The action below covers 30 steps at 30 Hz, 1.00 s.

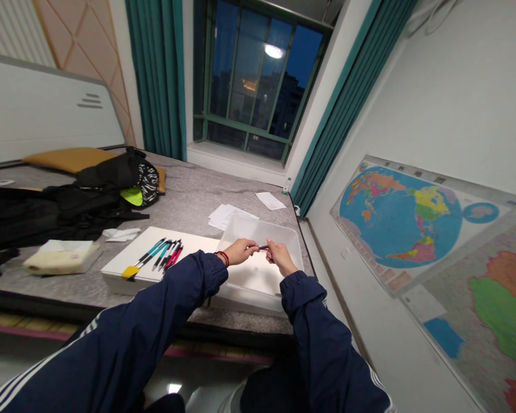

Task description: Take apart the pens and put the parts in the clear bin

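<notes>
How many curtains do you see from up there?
2: a left curtain hangs just left of the window, and a right curtain hangs just right of it.

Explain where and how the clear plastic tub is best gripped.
Probably by the rim of the tub, at its left and right walls, coming down from above with thumbs inside and fingers outside. It is wide and open-topped, so the wall edges can be pinched; the white box close on its left makes a lower hold awkward.

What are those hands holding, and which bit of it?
A pen: the left hand pinches one end, the right hand grips the other. Which end has the tip is too small to tell.
</notes>
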Tool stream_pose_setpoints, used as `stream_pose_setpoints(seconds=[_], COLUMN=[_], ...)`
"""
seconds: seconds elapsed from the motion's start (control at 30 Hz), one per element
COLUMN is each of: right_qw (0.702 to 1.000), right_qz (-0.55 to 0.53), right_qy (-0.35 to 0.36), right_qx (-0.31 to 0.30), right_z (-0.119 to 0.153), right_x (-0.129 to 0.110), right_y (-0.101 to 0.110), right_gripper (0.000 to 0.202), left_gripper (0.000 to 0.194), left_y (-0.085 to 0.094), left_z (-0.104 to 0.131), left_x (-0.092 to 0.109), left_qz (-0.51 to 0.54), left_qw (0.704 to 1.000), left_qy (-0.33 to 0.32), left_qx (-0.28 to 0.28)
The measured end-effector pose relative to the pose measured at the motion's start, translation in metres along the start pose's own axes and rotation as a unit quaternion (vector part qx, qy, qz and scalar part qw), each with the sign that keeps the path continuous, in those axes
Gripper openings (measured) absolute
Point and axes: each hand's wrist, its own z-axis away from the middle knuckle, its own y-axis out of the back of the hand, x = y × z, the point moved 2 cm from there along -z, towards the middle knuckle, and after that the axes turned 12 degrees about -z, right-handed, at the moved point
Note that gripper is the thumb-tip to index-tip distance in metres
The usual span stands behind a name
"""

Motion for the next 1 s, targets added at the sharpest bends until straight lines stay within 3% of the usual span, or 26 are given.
stream_pose_setpoints(seconds=[0.43, 0.6, 0.8, 1.0], right_qw=[0.999, 0.999, 0.990, 0.993], right_qz=[-0.025, -0.007, 0.123, 0.103], right_qy=[-0.004, 0.008, 0.069, 0.062], right_qx=[-0.044, -0.039, -0.008, -0.020], right_z=[0.004, 0.001, -0.008, -0.007], right_x=[-0.006, -0.006, 0.003, 0.002], right_y=[-0.004, -0.004, 0.003, 0.002], right_gripper=[0.056, 0.055, 0.052, 0.039], left_gripper=[0.042, 0.038, 0.022, 0.037], left_y=[-0.001, -0.003, -0.002, 0.002], left_z=[0.000, 0.002, 0.004, 0.001], left_x=[-0.001, -0.003, -0.004, -0.007], left_qz=[0.083, 0.086, 0.055, -0.027], left_qw=[0.995, 0.996, 0.998, 0.998], left_qy=[0.019, 0.031, 0.014, 0.048], left_qx=[-0.049, -0.008, 0.010, 0.023])
